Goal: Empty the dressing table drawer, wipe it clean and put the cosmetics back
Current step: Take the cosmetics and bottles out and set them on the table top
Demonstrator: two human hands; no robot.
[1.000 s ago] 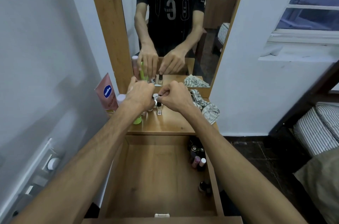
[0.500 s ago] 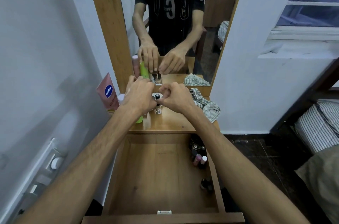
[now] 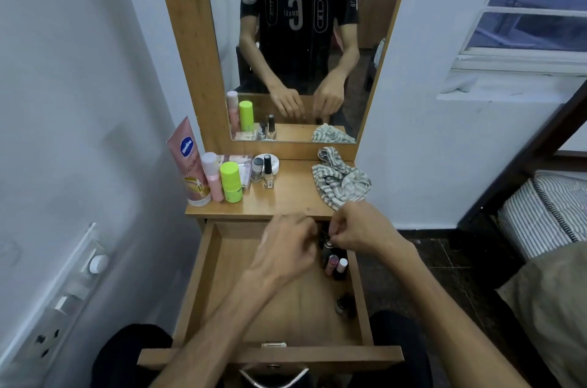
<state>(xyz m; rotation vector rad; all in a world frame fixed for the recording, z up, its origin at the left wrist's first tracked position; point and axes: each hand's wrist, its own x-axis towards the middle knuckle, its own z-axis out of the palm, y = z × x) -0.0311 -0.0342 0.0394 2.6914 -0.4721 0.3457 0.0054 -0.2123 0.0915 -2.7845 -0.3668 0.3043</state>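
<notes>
The wooden drawer (image 3: 228, 292) is pulled out below the dressing table top (image 3: 295, 197). Several small bottles (image 3: 336, 265) stand in its far right corner, and one dark bottle (image 3: 343, 305) lies nearer along the right wall. My right hand (image 3: 359, 229) pinches the top of a small dark bottle (image 3: 328, 244) in that corner. My left hand (image 3: 289, 248) hovers beside it, fingers loosely curled with nothing seen in them. On the top's left stand a Vaseline tube (image 3: 187, 162), a pink bottle (image 3: 212, 179), a green bottle (image 3: 231, 181) and two nail polish bottles (image 3: 263, 170).
A striped cloth (image 3: 340, 181) lies crumpled on the right of the table top. A white round compact (image 3: 273, 162) and a flat palette box (image 3: 243, 165) sit behind the bottles. The mirror (image 3: 301, 38) rises behind. A bed (image 3: 546, 216) is at the right, a wall socket strip (image 3: 63, 302) at the left.
Both hands left the nail polish bottles on the table top and came down to the drawer's far right corner. The right hand has closed on a small bottle there.
</notes>
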